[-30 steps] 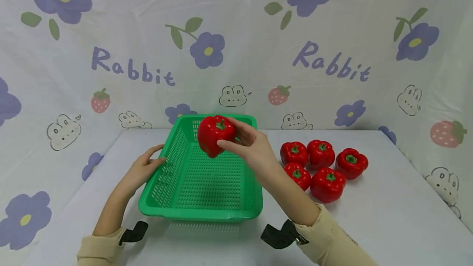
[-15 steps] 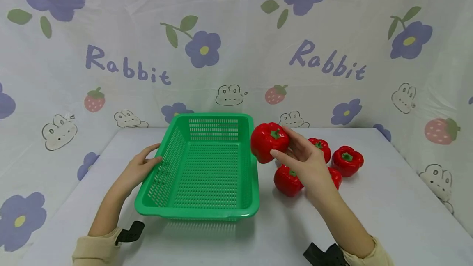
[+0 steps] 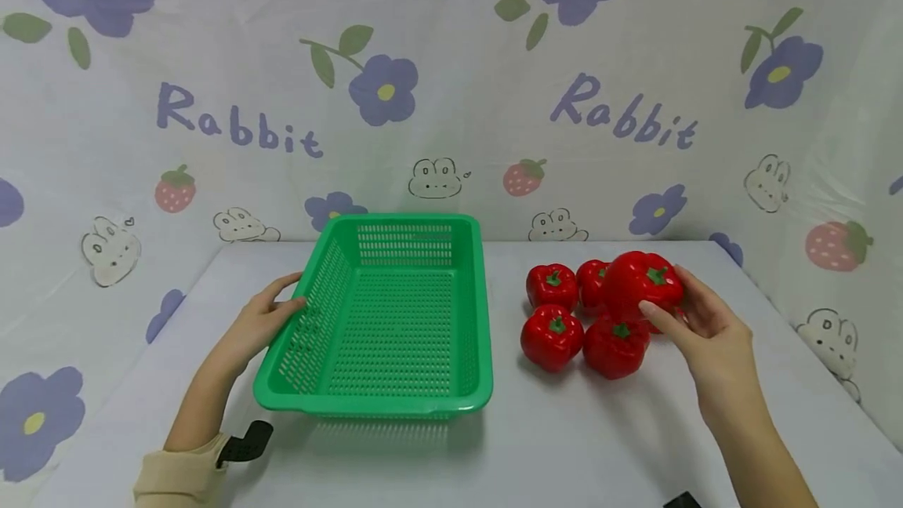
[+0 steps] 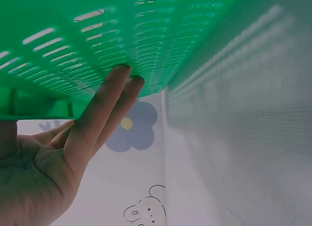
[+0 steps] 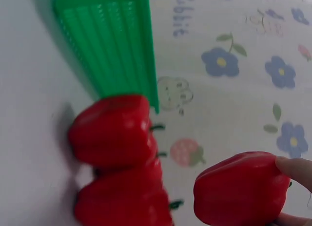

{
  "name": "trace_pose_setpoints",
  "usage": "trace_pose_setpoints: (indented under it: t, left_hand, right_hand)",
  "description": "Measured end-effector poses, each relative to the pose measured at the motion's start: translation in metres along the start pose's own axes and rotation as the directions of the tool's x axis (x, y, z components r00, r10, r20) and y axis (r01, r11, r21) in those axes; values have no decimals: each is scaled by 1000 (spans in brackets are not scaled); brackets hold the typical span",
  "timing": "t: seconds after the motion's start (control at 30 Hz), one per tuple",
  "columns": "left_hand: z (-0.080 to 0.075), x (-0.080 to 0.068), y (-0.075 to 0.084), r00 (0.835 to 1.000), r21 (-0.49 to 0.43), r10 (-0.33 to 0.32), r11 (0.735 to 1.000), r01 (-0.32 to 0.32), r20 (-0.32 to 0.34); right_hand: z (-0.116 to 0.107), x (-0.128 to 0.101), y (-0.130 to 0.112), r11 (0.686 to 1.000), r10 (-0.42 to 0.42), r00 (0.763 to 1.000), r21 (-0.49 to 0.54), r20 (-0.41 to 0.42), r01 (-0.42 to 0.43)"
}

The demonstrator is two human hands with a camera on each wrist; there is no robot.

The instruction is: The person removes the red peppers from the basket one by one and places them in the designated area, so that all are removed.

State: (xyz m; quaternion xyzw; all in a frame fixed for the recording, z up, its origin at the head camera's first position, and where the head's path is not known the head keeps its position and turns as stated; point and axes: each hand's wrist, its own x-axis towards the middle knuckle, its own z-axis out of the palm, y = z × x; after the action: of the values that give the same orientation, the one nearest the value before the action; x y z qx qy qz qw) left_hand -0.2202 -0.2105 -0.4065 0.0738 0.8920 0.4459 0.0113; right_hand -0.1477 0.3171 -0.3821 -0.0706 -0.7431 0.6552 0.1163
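Note:
An empty green perforated basket (image 3: 395, 320) sits on the white table. My left hand (image 3: 264, 318) rests against its left wall with straight fingers, which the left wrist view shows as fingers (image 4: 105, 106) flat on the basket (image 4: 146, 31). My right hand (image 3: 698, 328) grips a red bell pepper (image 3: 640, 279) just above a cluster of red peppers (image 3: 552, 335) to the right of the basket. In the right wrist view the held pepper (image 5: 241, 189) hangs beside two peppers (image 5: 112, 131) on the table, with the basket (image 5: 112, 41) beyond them.
A flower-and-rabbit printed cloth (image 3: 451, 100) forms the back and side walls around the table (image 3: 564, 445). Bare tabletop lies in front of the basket and the peppers. A black wrist strap (image 3: 243, 445) shows at my left sleeve.
My right hand has carried the red pepper from above the basket to the right, out over the rim, to above the cluster of peppers. The left hand has stayed on the basket.

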Motion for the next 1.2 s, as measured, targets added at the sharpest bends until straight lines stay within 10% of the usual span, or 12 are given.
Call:
trace_pose_setpoints:
  t: [0.17, 0.43, 1.2]
  left_hand:
    - [1, -2, 0, 1000, -15, -15, 1000, 15, 10]
    - [2, -2, 3, 1000, 24, 3, 1000, -3, 1]
    - [4, 1, 2, 1000, 9, -8, 1000, 8, 8]
  right_hand:
    - [-25, 0, 22, 991, 74, 993, 120, -86, -64]
    - [-45, 2, 52, 969, 226, 946, -49, -234, -243]
    - [-45, 11, 90, 943, 292, 943, -115, -162, -312]
